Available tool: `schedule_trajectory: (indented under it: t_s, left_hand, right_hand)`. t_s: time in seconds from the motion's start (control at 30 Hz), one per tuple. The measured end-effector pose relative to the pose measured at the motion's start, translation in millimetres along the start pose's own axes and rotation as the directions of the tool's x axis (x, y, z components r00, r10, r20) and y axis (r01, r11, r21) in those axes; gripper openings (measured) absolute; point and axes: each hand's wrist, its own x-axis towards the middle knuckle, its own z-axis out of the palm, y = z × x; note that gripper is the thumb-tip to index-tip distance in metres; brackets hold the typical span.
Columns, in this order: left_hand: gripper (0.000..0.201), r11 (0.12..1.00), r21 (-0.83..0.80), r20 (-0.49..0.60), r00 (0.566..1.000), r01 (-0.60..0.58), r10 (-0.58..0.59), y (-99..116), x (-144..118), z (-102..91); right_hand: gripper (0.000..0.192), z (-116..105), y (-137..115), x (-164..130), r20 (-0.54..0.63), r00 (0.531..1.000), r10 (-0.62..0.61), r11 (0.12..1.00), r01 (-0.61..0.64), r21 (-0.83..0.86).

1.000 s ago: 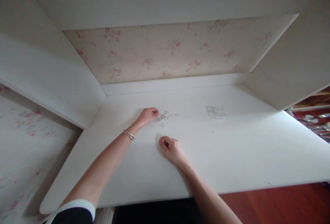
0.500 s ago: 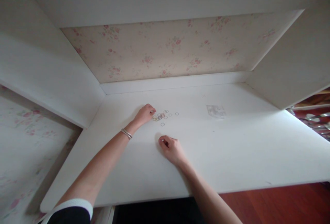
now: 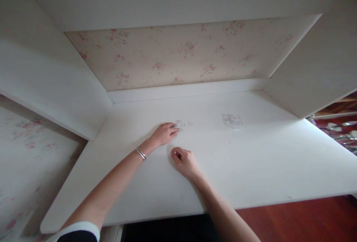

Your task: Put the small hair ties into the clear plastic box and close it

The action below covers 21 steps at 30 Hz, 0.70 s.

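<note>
Several small thin rings (image 3: 183,124) lie scattered on the white desk top (image 3: 251,167) near its middle. My left hand (image 3: 165,133), a silver bracelet (image 3: 141,153) on its wrist, lies palm down with its fingertips over the near part of the ring cluster, hiding some rings. My right hand (image 3: 184,162) rests on the desk just below, fingers curled in a loose fist; whether it holds anything cannot be made out.
A small clear plastic bag (image 3: 232,120) lies on the desk to the right of the rings. White side panels and a floral back wall enclose the desk. Red-brown floor (image 3: 301,216) shows beyond the front edge; shiny objects (image 3: 341,130) sit at the far right.
My left hand has slid right and toward me, from the left of the ring cluster onto it, covering several rings. My right hand has stayed almost still.
</note>
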Motion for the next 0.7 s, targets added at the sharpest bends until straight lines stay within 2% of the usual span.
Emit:
schedule_trajectory:
  t_s: [0.17,0.3,0.47,0.7]
  left_hand:
    - [0.024,0.999,-0.043,-0.023,1.0,0.011,-0.012,6,-12,-5.2]
    - [0.027,0.994,-0.071,-0.067,0.994,0.08,-0.085,4,-13,-6.8]
    - [0.035,0.997,-0.025,-0.032,0.996,0.078,-0.079,1,-9,-2.4]
    - [0.04,0.974,0.042,-0.073,0.973,0.222,-0.219,-1,-4,5.3]
  right_hand:
    - [0.024,1,0,0,0.003,1.0,0.007,1.0,-0.007,-0.005]
    - [0.024,1,0,-1,0.009,1.0,0.007,1.0,-0.007,0.005]
    - [0.025,1,1,-1,-0.002,1.0,0.008,1.0,-0.008,-0.009]
    - [0.024,2,2,0,0.003,1.0,0.02,1.0,-0.02,-0.016]
